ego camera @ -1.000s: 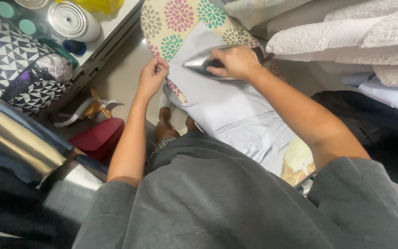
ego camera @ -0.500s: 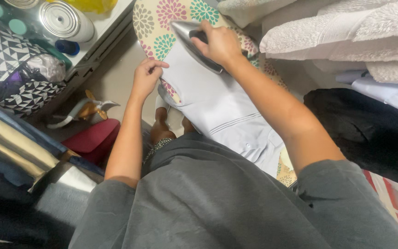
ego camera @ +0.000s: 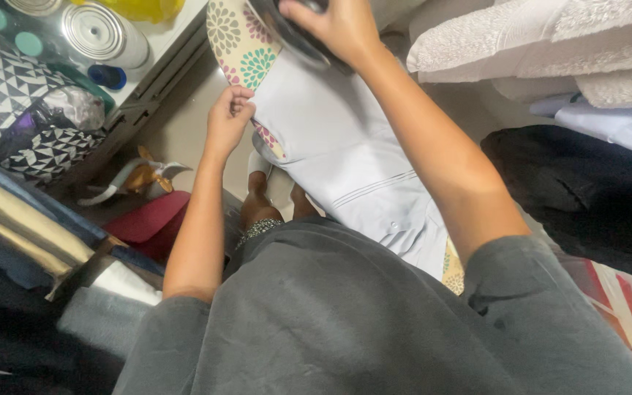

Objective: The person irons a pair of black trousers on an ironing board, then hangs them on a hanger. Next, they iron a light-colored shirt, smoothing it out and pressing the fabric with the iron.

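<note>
A pale grey-blue garment (ego camera: 345, 153) lies flat on an ironing board (ego camera: 239, 44) with a cream cover printed with round flowers. My right hand (ego camera: 338, 25) grips a dark iron (ego camera: 290, 33) at the board's far end, near the top edge of the view. My left hand (ego camera: 228, 121) pinches the garment's left edge at the side of the board. My grey shirt fills the bottom of the view.
Folded towels and cloth (ego camera: 550, 51) are stacked at the right, with dark fabric (ego camera: 587, 197) below them. A shelf at the left holds a metal tin (ego camera: 100, 33) and patterned bags (ego camera: 16, 102). A red item (ego camera: 148, 219) lies on the floor.
My right hand has pushed the iron up the board, away from me. My left hand has stayed at the garment's left edge.
</note>
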